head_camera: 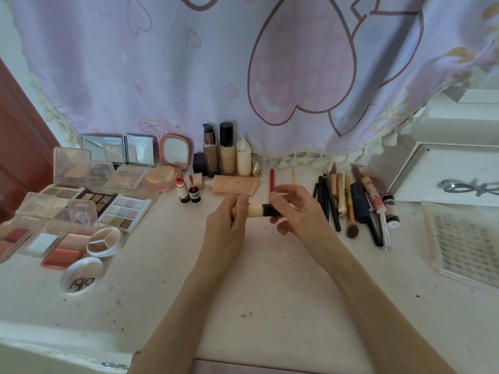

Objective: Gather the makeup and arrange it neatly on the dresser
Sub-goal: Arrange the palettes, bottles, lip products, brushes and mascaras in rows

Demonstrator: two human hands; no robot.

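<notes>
Both hands hold a cream tube [255, 210] above the dresser [270, 292]: left hand [229, 220] grips its body, right hand [294, 211] pinches its black cap [268, 210]

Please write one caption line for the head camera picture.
Both hands, left and right, hold a beige tube with black cap above the dresser.

There is one view only, from a wide-angle camera worn on the person's head. It looks forward and steeply down onto the desk [270, 292] from close above its near edge, so both forearms reach up into the picture from the bottom. It faces the curtain [243, 63] hanging behind the desk. The wide lens bends the edges, so the desk's sides curve away.
</notes>
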